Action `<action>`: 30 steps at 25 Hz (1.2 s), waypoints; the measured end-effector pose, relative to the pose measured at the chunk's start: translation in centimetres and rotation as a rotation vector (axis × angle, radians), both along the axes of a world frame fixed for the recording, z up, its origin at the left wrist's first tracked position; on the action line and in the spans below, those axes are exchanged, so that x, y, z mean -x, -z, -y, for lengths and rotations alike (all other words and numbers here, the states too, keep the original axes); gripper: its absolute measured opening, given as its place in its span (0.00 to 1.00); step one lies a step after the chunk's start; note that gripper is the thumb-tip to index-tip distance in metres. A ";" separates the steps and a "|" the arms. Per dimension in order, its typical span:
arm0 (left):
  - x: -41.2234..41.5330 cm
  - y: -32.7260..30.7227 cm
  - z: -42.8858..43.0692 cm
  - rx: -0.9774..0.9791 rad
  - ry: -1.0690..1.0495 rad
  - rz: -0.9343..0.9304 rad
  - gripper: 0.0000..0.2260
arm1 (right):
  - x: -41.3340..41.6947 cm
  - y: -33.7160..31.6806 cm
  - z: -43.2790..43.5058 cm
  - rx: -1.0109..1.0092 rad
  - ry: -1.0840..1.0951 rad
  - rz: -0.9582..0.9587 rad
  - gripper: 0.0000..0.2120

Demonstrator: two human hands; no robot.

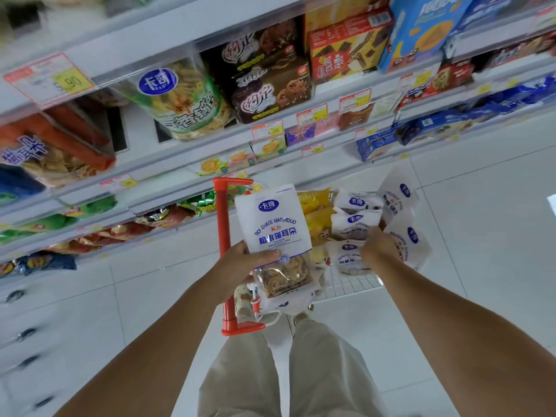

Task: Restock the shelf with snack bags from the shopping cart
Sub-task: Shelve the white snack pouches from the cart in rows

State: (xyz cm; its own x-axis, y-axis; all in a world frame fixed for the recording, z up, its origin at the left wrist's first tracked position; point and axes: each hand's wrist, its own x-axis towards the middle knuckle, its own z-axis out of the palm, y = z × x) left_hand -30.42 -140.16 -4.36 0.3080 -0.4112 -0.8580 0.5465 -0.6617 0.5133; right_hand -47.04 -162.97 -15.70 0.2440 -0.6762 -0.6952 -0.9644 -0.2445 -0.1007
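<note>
My left hand (243,263) grips a white snack bag (275,230) with blue print and a clear window showing brown biscuits, held upright above the shopping cart (349,285). My right hand (380,245) reaches down into the cart basket and rests among several more white snack bags (353,222); whether its fingers hold one is hidden. Yellow bags (316,206) lie in the cart behind them. The cart's red handle (224,251) stands just left of my left hand. The shelf (180,164) with snacks rises to the left and ahead.
Shelf rows carry chip bags (51,155), a green noodle-snack bag (186,97), brown cookie boxes (270,82), red and blue boxes (421,34), with price tags (48,78) on the edges. White tiled floor (481,236) lies to the right. My beige trousers (285,371) show below.
</note>
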 end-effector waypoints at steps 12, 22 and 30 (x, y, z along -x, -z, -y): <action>-2.4 -5.7 -1.6 0.158 -0.004 -0.030 0.37 | -2.9 -15.1 1.7 -0.246 0.217 0.779 0.06; -6.1 -19.1 -2.1 0.465 -0.245 0.015 0.22 | -10.6 -33.6 2.2 -0.481 0.451 1.169 0.10; -9.1 -25.6 -5.1 0.807 -0.380 0.036 0.32 | -16.9 -42.8 -4.4 -0.542 0.251 1.242 0.11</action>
